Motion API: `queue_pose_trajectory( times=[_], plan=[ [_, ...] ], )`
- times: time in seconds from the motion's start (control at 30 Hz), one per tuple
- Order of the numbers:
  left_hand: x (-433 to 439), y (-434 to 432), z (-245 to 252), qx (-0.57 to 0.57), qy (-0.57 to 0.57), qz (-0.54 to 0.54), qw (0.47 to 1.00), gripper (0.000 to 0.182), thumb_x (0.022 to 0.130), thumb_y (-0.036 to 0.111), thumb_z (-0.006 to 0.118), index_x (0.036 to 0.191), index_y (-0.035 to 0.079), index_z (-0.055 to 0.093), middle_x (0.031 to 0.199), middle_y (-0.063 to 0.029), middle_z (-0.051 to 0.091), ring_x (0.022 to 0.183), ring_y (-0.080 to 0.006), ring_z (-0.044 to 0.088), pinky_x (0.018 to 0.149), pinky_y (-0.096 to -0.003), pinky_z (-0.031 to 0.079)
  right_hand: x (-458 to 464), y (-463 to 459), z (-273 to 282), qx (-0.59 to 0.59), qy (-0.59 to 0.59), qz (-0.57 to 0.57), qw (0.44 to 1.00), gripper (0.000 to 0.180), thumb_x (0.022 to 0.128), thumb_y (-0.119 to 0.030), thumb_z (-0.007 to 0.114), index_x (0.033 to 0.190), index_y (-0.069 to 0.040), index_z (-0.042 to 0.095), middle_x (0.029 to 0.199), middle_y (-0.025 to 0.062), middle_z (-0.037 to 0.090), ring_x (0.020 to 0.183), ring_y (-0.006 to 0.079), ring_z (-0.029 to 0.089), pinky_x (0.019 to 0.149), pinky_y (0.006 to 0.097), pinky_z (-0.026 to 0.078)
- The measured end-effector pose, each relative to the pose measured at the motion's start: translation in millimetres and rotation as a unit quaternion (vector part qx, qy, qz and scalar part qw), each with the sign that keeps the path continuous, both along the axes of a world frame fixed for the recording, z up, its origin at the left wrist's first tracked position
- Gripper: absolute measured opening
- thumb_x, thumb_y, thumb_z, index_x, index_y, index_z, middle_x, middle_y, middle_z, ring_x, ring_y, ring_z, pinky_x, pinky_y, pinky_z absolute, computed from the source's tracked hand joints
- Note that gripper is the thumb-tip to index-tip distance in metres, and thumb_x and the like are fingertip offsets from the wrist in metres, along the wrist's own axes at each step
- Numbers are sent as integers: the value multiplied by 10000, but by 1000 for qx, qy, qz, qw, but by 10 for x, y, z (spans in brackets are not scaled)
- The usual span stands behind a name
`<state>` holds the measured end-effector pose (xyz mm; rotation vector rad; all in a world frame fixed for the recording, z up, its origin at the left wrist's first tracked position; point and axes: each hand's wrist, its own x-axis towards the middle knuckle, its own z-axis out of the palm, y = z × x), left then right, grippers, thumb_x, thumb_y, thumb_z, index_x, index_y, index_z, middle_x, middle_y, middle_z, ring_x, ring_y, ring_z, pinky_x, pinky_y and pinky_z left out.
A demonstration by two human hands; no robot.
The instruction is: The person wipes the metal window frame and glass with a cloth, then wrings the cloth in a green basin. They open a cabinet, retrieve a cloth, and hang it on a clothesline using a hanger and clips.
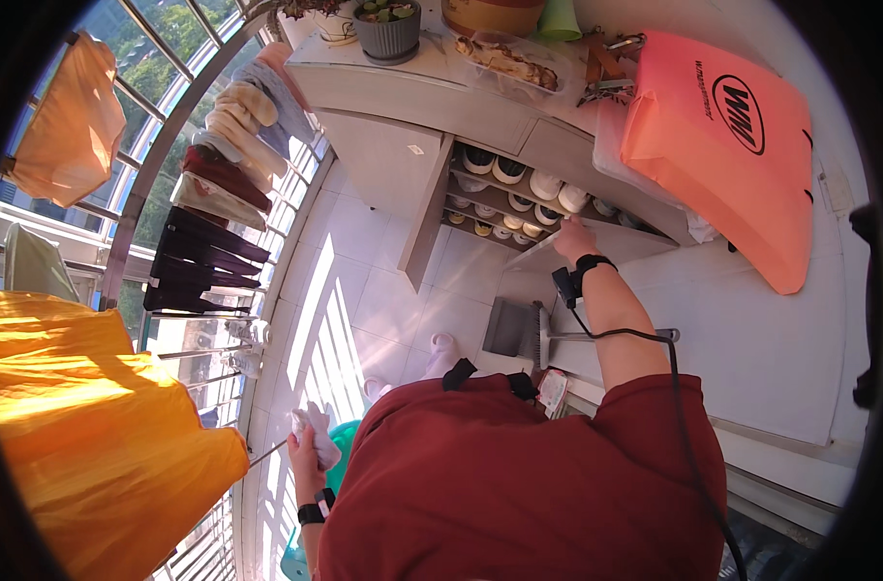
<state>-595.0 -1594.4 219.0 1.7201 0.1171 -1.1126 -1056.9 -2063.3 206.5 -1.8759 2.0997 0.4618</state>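
Observation:
My left hand (306, 459), low on the left, grips a crumpled whitish cloth (318, 434). My right hand (576, 241) reaches forward to a shoe cabinet and has its fingers on the edge of the right door (601, 249), which stands ajar. The left door (427, 218) is swung wide. Between the doors, shelves (496, 190) carry several pairs of shoes, among them white shoes (558, 190) and dark shoes with pale insides (509, 169). My right palm is turned out of sight.
A coral bag (732, 145), potted plant (388, 33) and plastic tray (510, 65) rest on the cabinet top. Clothes (205, 254) and a yellow cloth (93, 421) hang by the barred window at left. A dustpan (509, 327) and broom (540, 334) stand on the tiles; a green tub (343, 450) is beside me.

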Motion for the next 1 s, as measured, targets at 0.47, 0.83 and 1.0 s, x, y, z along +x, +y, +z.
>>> queue_pose_trajectory(
  times=[0.47, 0.83, 1.0],
  plan=[
    [-356, -179, 49, 17, 10, -11, 1000, 350, 884, 207, 598, 1150, 27, 459, 1000, -72, 579, 848, -163, 584, 692, -291, 491, 2608, 656, 77, 18, -222, 392, 893, 324, 858, -342, 576, 1088, -115, 598, 1126, 73, 516, 926, 274, 611, 734, 393, 511],
    [-292, -20, -191, 36, 1, -2, 999, 339, 883, 187, 602, 1142, 22, 459, 1024, -87, 575, 873, -173, 589, 707, -282, 498, 790, 674, -268, -68, -228, 421, 875, 175, 749, -78, 530, 905, -23, 584, 1055, 63, 505, 912, 280, 548, 792, 399, 479],
    [-197, -175, -165, 75, 21, -34, 996, 349, 877, 182, 605, 1147, 18, 456, 1032, -87, 570, 890, -170, 581, 716, -290, 496, -48, 66, -56, -10, -130, 401, 907, 269, 745, 9, 495, 990, -44, 592, 1196, 61, 473, 1054, 306, 470, 918, 370, 416]
  ],
)
